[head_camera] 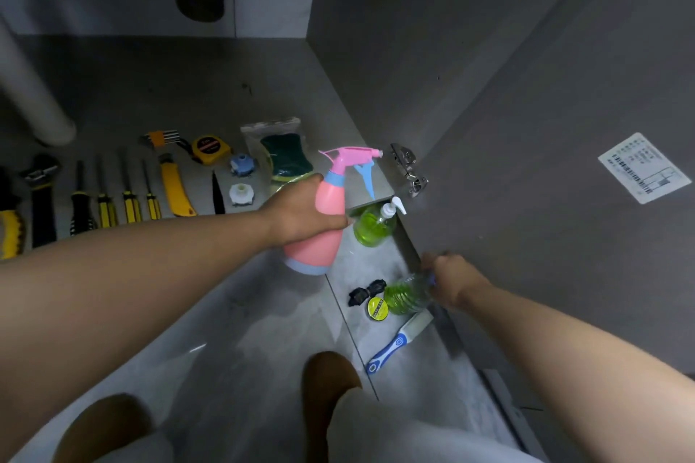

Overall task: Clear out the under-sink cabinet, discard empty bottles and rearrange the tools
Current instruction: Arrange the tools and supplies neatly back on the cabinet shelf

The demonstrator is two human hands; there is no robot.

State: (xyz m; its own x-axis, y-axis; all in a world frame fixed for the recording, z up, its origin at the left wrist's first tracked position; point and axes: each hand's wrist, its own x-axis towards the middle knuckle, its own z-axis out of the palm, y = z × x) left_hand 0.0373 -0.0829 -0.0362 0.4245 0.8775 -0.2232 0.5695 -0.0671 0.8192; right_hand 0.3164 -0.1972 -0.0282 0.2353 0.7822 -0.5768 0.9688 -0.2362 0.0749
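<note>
1. L hand (pixel 301 210): fingers clamped round the waist of the pink spray bottle (pixel 326 233). Bottle is tilted, nozzle toward the open cabinet door (pixel 545 162), at the front edge of the cabinet floor (pixel 169 86). Can't tell if its blue base touches anything.
2. R hand (pixel 453 284): lower R of spray bottle, fingers curled on the neck end of a clear bottle w/ green liquid (pixel 404 295). That bottle lies on its side on the tile floor (pixel 240 312).
3. Green pump bottle (pixel 374 225): upright, just R of spray bottle, by the door's foot.
4. Below-R of spray bottle, next to the clear bottle: black fitting (pixel 366 291) and yellow tape roll (pixel 377 308). Further down, a blue/white brush (pixel 398 344).
5. Just behind spray bottle: bagged green sponge (pixel 284 152).
6. L of spray bottle, in a row on the cabinet floor: white fitting (pixel 241 194), blue fitting (pixel 242 165), tape measure (pixel 210 150), hex keys (pixel 161 139), yellow utility knife (pixel 175 188), screwdrivers (pixel 107 199), wrench (pixel 41 195).
7. Hinge (pixel 408 169): just R of the spray nozzle.
</note>
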